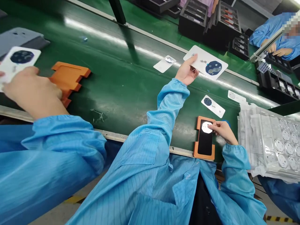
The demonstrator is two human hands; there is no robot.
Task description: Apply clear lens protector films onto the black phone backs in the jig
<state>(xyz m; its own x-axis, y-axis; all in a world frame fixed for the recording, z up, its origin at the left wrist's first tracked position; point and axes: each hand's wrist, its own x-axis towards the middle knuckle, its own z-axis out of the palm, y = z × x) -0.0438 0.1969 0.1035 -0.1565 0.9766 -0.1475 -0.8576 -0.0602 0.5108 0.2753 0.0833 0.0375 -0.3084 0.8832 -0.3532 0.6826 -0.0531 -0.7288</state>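
My left hand (186, 73) reaches across the green belt and grips the near end of a white back panel (208, 64) with a dark round camera ring. My right hand (222, 131) is closed in a pinch on a round white piece (206, 127). That piece lies at the top of a black panel (205, 143), which is seated in an orange jig (195, 151) at the belt's near edge. A small white card with a dark ring (213, 106) lies just beyond the jig.
A co-worker's hand (30, 93) at the left holds another white panel (18, 59) beside a second orange jig (67, 78). A clear blister tray (269, 140) of round parts sits at my right. Small white cards (164, 64) lie on the belt (122, 93); black trays (194, 15) stand behind.
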